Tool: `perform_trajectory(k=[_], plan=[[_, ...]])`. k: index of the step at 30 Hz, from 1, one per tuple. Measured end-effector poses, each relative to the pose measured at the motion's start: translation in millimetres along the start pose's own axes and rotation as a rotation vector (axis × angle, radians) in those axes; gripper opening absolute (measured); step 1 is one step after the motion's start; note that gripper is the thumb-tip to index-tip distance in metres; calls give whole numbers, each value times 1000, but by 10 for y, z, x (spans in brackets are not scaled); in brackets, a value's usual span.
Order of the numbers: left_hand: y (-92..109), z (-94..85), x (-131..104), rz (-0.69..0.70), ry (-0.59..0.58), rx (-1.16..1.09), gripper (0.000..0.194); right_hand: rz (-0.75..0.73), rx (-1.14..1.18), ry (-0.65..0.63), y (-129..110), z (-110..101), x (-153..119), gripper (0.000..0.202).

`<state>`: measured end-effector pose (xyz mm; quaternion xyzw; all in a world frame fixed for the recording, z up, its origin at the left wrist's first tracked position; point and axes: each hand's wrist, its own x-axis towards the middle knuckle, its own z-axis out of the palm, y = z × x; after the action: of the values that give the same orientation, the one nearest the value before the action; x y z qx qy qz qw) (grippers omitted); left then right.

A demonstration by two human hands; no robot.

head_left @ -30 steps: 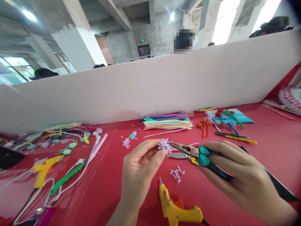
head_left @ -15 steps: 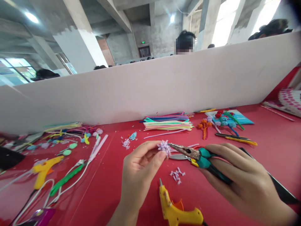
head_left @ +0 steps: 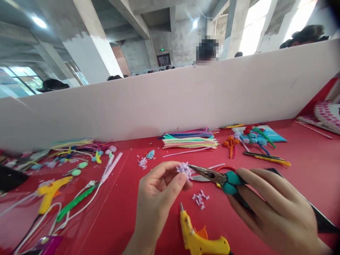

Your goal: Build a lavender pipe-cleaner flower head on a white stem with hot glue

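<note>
Between the thumb and fingers of my left hand [head_left: 159, 193] is a small lilac pom-pom flower [head_left: 184, 170] made of short fuzzy pieces. My right hand [head_left: 276, 202] is closed around the green handles of needle-nose pliers [head_left: 212, 174]. The plier tips meet the flower's upper right side; whether they grip a piece is too small to tell. Below the flower lie several loose lilac cut pieces [head_left: 200, 199]. Behind the pliers, scissors [head_left: 199, 178] are partly hidden. A yellow glue gun [head_left: 199, 237] lies just below, nozzle pointing up and away.
Bundled pipe cleaners [head_left: 190, 138] lie by the white partition [head_left: 148, 102]. Orange fuzzy shapes [head_left: 231, 143] and tweezers [head_left: 267, 158] are at right. At left are another yellow glue gun [head_left: 50, 193], a green tool [head_left: 75, 203] and cables. Small clippings [head_left: 142, 163] sit mid-table.
The pliers and my right hand have shifted slightly, and the plier tips have moved a little left onto the flower. My left hand still holds the flower in nearly the same place.
</note>
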<state>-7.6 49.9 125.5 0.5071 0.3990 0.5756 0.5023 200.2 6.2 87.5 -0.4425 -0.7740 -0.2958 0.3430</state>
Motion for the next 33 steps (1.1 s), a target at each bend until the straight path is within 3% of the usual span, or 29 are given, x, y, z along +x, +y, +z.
perform_trajectory(k=[6, 11, 13, 18, 20, 25, 33], plan=[[-54, 33, 78, 29, 108, 10, 18, 48, 41, -46, 13, 0, 20, 5], [-84, 44, 87, 58, 100, 31, 14, 49, 14, -29, 7, -1, 20, 5], [-103, 78, 64, 135, 116, 112, 13, 74, 19, -33, -10, 4, 22, 4], [-174, 126, 21, 473, 234, 341, 14, 208, 243, -103, -44, 36, 37, 3], [-178, 101, 30, 434, 209, 320, 15, 235, 260, -92, -35, 33, 36, 3], [-109, 32, 77, 40, 45, 7, 14, 253, 317, -52, 7, -43, 31, 7], [-123, 33, 57, 16, 74, -52, 17, 245, 350, -87, 18, -58, 57, 7]])
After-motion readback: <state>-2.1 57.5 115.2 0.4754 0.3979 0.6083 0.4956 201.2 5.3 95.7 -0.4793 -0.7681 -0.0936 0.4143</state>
